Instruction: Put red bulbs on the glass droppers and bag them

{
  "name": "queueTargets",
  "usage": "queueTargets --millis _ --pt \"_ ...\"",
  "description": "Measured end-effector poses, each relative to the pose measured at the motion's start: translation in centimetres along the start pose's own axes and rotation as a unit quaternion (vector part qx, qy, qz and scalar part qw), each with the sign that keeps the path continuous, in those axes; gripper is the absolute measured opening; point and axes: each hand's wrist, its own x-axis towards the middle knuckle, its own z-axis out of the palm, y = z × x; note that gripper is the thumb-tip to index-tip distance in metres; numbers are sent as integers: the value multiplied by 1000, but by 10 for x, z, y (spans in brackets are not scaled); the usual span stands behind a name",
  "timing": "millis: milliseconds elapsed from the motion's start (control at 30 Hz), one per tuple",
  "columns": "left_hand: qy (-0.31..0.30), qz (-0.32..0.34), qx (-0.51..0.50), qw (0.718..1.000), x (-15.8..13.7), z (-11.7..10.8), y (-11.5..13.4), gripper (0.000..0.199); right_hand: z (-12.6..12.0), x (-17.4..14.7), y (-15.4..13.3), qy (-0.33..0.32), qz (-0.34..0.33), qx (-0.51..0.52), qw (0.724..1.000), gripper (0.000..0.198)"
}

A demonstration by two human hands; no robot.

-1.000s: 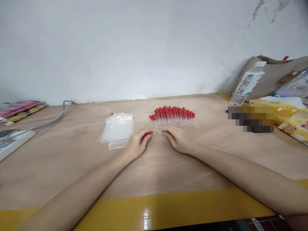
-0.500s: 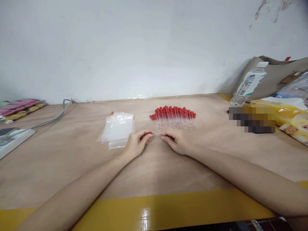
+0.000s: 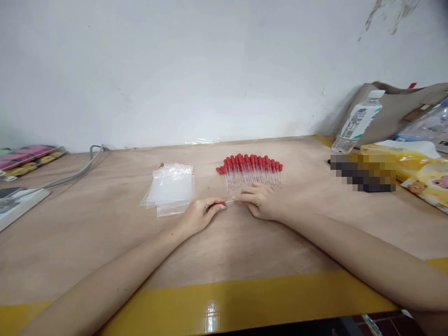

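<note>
A glass dropper with a red rubber bulb lies level just above the table in front of me. My left hand pinches it by the bulb between thumb and forefinger. At the thin end, my right hand has its fingers stretched out and apart, a fingertip touching or very near the tip. Behind the hands, several more red-bulbed droppers lie side by side in a fanned row, bulbs toward the wall. To the left, clear zip bags form a loose stack, partly beside my left hand.
A plastic bottle leans near a grey bag at the right. In front are a yellow packet and a blurred-out dark object. Grey cable and a pink-and-yellow pack are at left. Yellow tape lines the near edge.
Both hands have shifted slightly, the left one a little nearer me with the dropper. My right hand has loosened from a pinch on the thin end, its fingers now stretched out.
</note>
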Motion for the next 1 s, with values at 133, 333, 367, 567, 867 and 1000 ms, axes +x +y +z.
queueTargets --millis 133,333,367,567,867,1000 --pt "14 6 8 1000 1 0 -1 18 2 2 -7 23 21 8 999 31" --pt "26 -4 -27 999 4 -1 -5 21 -3 3 -10 64 61 117 989 14" --pt "24 -8 -36 999 5 -2 -5 21 -4 3 -10 68 67 121 988 13" --pt "-8 -18 -46 999 4 -2 -4 21 4 3 -8 93 32 89 991 19" --pt "-43 0 -20 999 2 -3 0 21 17 3 -13 85 23 61 994 30" --pt "-36 13 -15 999 2 -2 0 19 17 5 -17 67 47 81 993 30"
